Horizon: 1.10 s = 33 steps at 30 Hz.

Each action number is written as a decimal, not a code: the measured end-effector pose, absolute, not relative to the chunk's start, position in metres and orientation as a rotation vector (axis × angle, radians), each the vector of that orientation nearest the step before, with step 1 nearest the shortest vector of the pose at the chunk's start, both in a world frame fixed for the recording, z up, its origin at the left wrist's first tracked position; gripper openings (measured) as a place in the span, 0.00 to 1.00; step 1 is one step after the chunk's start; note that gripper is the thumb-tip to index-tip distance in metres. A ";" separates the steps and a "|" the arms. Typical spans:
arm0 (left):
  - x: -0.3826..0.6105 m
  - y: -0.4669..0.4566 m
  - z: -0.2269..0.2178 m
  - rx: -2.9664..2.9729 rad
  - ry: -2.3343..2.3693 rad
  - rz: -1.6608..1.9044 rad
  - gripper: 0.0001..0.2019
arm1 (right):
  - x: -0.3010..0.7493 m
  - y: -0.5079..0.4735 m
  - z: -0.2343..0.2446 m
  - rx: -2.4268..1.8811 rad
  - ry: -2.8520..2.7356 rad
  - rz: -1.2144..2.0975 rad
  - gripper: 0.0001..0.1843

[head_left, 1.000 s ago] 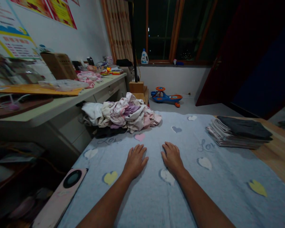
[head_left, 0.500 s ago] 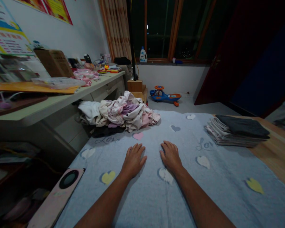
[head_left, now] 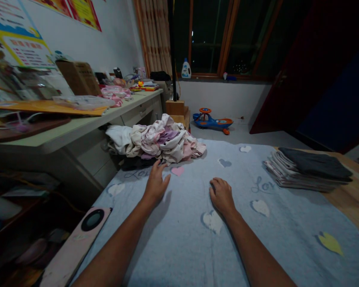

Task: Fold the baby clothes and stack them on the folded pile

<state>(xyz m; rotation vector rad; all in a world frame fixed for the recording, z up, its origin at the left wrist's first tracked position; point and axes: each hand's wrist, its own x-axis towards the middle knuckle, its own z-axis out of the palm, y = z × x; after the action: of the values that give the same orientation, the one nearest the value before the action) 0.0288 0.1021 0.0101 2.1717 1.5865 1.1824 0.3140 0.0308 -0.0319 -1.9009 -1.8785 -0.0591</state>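
My left hand (head_left: pixel 155 184) reaches forward on a pale blue heart-patterned blanket (head_left: pixel 179 243), its fingertips just short of a heaped pile of crumpled white, pink and lilac clothes (head_left: pixel 155 143). It holds nothing and its fingers are apart. My right hand (head_left: pixel 221 196) rests on the blanket with loosely curled fingers, holding nothing, near a white heart patch (head_left: pixel 212 221). To the right, a stack of folded clothes (head_left: pixel 305 171) with a dark grey piece on top lies on a wooden surface (head_left: pixel 350 203), out of reach of both hands.
A cluttered cream desk (head_left: pixel 77 128) with drawers runs along the left wall, above the clothes pile. A pink flat object with a round black lens-like circle (head_left: pixel 91 225) lies at the blanket's left edge. A blue ride-on toy (head_left: pixel 212 120) stands on the floor beyond.
My left hand has slid forward and left toward the clothes pile, its fingers spreading. My right hand has barely moved, its fingers curling slightly. The view has shifted a little.
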 end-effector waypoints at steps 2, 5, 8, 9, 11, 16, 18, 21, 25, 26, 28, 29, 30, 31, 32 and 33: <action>0.014 0.121 0.024 2.041 1.673 1.318 0.22 | 0.314 0.031 -0.032 -1.902 -1.879 -0.058 0.16; -0.002 0.141 0.038 1.864 1.754 1.496 0.25 | 0.313 0.032 -0.032 -1.910 -1.872 -0.058 0.15; -0.011 0.150 0.046 1.822 1.799 1.643 0.27 | 0.314 0.032 -0.032 -1.908 -1.861 -0.049 0.14; -0.013 0.152 0.047 1.807 1.814 1.668 0.27 | 0.314 0.032 -0.032 -1.906 -1.858 -0.047 0.14; -0.016 0.155 0.050 1.764 1.841 1.659 0.26 | 0.314 0.032 -0.032 -1.904 -1.855 -0.043 0.14; -0.022 0.164 0.053 1.743 1.832 1.580 0.23 | 0.314 0.032 -0.031 -1.906 -1.854 -0.024 0.14; -0.022 0.166 0.053 1.668 1.842 1.628 0.26 | 0.314 0.032 -0.031 -1.906 -1.854 -0.018 0.14; -0.022 0.166 0.054 1.519 1.885 1.689 0.30 | 0.314 0.032 -0.030 -1.902 -1.853 -0.006 0.14; -0.021 0.164 0.059 1.508 1.871 1.673 0.27 | 0.315 0.032 -0.031 -1.886 -1.850 -0.006 0.14; -0.020 0.163 0.061 1.529 1.830 1.677 0.24 | 0.315 0.032 -0.032 -1.882 -1.850 -0.009 0.14; -0.017 0.160 0.066 1.550 1.732 1.711 0.19 | 0.315 0.032 -0.032 -1.881 -1.849 -0.012 0.14; -0.015 0.159 0.068 1.544 1.689 1.738 0.17 | 0.315 0.032 -0.032 -1.883 -1.849 -0.011 0.14; -0.013 0.156 0.069 1.527 1.654 1.768 0.17 | 0.315 0.032 -0.032 -1.885 -1.848 -0.008 0.14; -0.012 0.154 0.071 1.508 1.627 1.793 0.16 | 0.315 0.032 -0.032 -1.886 -1.847 -0.004 0.14; -0.010 0.151 0.072 1.497 1.608 1.807 0.16 | 0.315 0.032 -0.032 -1.887 -1.844 0.000 0.14; -0.009 0.148 0.072 1.497 1.600 1.809 0.15 | 0.315 0.032 -0.031 -1.887 -1.843 0.004 0.14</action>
<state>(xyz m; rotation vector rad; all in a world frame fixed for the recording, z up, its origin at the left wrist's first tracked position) -0.0090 0.1484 0.0724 1.4972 1.6004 1.8094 0.3149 0.0320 -0.0315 -1.8868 -1.8432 0.0040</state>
